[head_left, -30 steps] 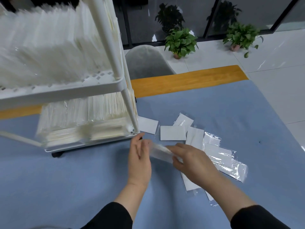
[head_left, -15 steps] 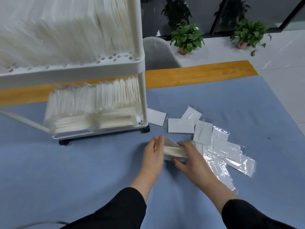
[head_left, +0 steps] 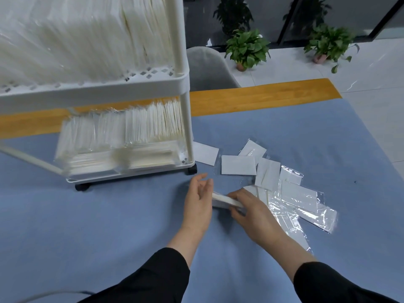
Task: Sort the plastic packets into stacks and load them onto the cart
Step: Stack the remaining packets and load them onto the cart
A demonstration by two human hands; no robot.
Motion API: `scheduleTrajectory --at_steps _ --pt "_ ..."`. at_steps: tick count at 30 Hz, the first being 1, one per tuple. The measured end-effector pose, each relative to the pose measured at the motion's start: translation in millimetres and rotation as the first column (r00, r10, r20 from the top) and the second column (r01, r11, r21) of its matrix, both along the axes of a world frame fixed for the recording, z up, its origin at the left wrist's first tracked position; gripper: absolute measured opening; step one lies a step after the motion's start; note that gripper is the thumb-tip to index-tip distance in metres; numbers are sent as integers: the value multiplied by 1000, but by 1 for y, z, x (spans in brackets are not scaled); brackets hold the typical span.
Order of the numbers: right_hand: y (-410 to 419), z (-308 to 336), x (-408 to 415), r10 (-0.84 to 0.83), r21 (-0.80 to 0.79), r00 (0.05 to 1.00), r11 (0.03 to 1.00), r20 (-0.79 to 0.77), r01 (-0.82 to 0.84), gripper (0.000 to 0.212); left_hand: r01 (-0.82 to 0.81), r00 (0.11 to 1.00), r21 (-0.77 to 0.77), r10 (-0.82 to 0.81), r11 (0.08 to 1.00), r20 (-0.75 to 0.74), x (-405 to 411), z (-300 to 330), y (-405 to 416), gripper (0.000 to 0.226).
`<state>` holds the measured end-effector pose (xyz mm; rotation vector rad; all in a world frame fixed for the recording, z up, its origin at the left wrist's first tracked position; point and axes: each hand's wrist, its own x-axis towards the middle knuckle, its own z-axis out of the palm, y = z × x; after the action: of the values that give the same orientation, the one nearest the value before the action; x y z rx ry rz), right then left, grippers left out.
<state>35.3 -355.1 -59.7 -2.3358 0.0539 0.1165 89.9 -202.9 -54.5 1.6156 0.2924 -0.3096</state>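
- Blue cloth covers the bench (head_left: 109,226), with a bare wooden strip along its far edge; past that edge stand a grey chair (head_left: 207,68) and two potted plants (head_left: 248,49) on a pale tiled floor.
- A white wheeled cart (head_left: 183,84) stands on the bench toward the far left corner. Both of its tiers in view are packed with white packets standing on edge, and the lower tier also has flat piles under them.
- The small stack of packets (head_left: 225,201) lies on the cloth near the middle of the bench, just in front of the cart's right wheel.
- The right hand (head_left: 254,215) has its grip curled over the stack's right end, fingers on the far side and thumb on the near side, grasping it.
- The left hand (head_left: 197,204) stands on edge against the stack's left end with its grip released: fingers straight and slightly spread, palm facing the stack.
- The loose packets (head_left: 290,193) lie scattered and overlapping on the cloth to the right of the hands, toward the right edge of the bench; some show white card, others clear glossy plastic. One white packet (head_left: 204,153) lies apart from the rest, touching the cart's right leg.
- Black sleeves cover both forearms at the near edge.
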Motion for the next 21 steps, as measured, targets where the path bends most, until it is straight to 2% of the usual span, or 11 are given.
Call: scheduleTrajectory --at_steps 3,5,7,10,12,14,18,21 --pt "1 14 6 -209 193 970 954 -122 230 23 -139 990 -81 137 987 -40 -3 4 7 22" --pt "3 26 11 -261 345 943 882 -205 319 22 -183 972 -216 144 959 -183 -6 5 7 29" --pt "8 37 15 -193 405 940 864 -283 300 19 -221 935 -389 81 895 -344 -11 8 3 27" --pt "10 45 21 -99 407 941 883 -324 233 14 -332 889 -455 113 826 -444 -11 8 5 28" --pt "0 42 36 -205 306 950 912 -234 273 10 -411 867 -474 173 779 -467 -6 6 14 31" --pt "-8 36 62 -254 106 957 957 -138 269 13 -450 846 -455 203 768 -493 -3 4 26 33" --pt "-2 15 125 -106 -138 987 986 -123 89 41 -381 850 -489 89 785 -520 -7 4 46 34" --pt "11 7 162 -64 -330 976 944 -208 -8 54 -294 849 -530 -37 795 -527 -10 11 54 33"
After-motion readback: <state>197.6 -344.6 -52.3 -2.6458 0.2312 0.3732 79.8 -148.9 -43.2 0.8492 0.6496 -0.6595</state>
